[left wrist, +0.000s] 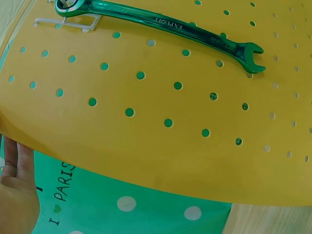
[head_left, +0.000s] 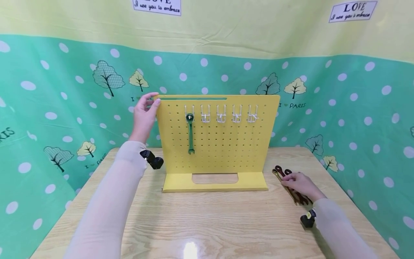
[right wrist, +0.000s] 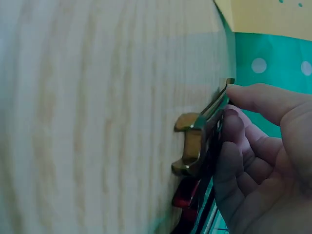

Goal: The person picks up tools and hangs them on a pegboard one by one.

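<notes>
My left hand (head_left: 144, 118) grips the upper left corner of the yellow pegboard (head_left: 213, 158), with the thumb on its front. On the leftmost white hook hangs a green combination wrench (head_left: 191, 136), ring end up; in the left wrist view the same green wrench (left wrist: 165, 24) lies along the board's face. At the table's right side, my right hand (head_left: 300, 185) pinches a gold combination wrench (head_left: 277, 174) between thumb and fingers. Dark red wrenches (head_left: 279, 168) lie close beside it, partly covered by the hand. The gold wrench's open end (right wrist: 191, 144) points toward the right wrist camera.
Several more white wire hooks (head_left: 221, 114) line the board's upper part, right of the green wrench. The board stands on a yellow base (head_left: 178, 183) with a cut-out, on a wood-grain table (head_left: 207, 223). A green dotted curtain (head_left: 203, 75) hangs behind and at both sides.
</notes>
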Motion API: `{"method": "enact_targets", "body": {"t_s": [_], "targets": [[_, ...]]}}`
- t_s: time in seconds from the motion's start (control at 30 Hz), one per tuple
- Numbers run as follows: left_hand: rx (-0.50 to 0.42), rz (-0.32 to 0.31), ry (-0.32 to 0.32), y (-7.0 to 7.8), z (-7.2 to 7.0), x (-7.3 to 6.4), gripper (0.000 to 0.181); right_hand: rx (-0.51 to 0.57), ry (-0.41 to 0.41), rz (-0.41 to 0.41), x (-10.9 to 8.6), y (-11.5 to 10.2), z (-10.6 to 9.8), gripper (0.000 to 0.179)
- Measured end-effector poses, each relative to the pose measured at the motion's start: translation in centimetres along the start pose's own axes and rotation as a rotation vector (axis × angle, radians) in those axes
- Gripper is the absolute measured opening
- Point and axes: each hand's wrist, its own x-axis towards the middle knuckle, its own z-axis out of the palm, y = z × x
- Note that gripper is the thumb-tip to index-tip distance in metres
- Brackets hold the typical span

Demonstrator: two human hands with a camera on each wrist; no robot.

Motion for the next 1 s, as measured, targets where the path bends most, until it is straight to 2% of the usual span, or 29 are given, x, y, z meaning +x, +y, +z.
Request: {"method": "enact_targets", "body": {"t_s": [0.17, 0.33, 0.6, 0.77, 1.0], "targets": [[0.016, -0.008, -0.004, 0.03, -0.13, 0.03, 0.036, -0.054, 0.009, 0.023, 0.59, 0.04, 0.11, 0.036], [0.016, -0.007, -0.004, 0.08, -0.22, 0.05, 0.036, -0.034, 0.011, 0.064, 0.93, 0.13, 0.28, 0.033], [0.002, 0.013, 0.000, 0.14, -0.02, -0.12, 0.035, -0.010, -0.002, 0.056, 0.96, 0.18, 0.42, 0.026], [0.008, -0.001, -0.002, 0.24, -0.13, -0.15, 0.037, -0.003, 0.002, 0.076, 0.95, 0.11, 0.35, 0.027], [0.005, 0.001, -0.001, 0.17, -0.19, -0.08, 0.037, -0.050, 0.008, 0.053, 0.50, -0.03, -0.05, 0.031]]}}
